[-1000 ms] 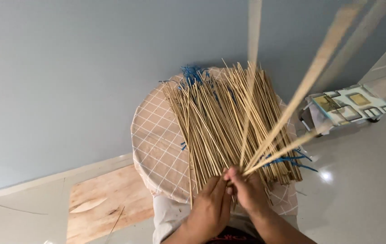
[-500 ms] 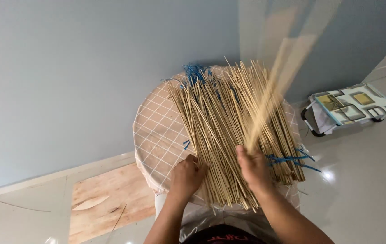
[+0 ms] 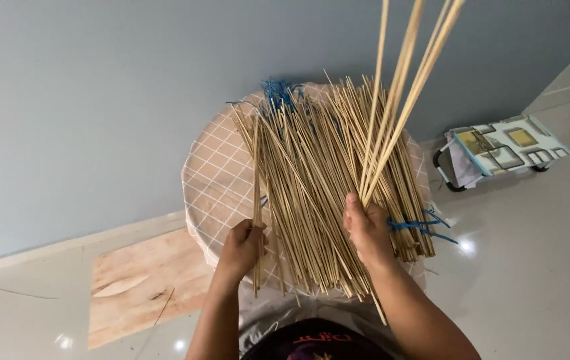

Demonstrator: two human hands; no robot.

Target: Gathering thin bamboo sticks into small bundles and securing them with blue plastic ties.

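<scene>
A home room; polished tile floor and plain blue-grey wall around the cloth-covered round table.

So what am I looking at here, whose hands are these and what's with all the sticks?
There is no machine here: the picture comes from one camera worn on a person's head, looking down at their own two bare hands. In front of them is a round table under a checked cloth, piled with thin bamboo sticks, some tied with blue string. The right hand grips a few sticks and lifts them up out of the pile. The left hand holds a single stick at the pile's left edge. On the floor lie a wooden board and, to the right, a patterned bag.
</scene>
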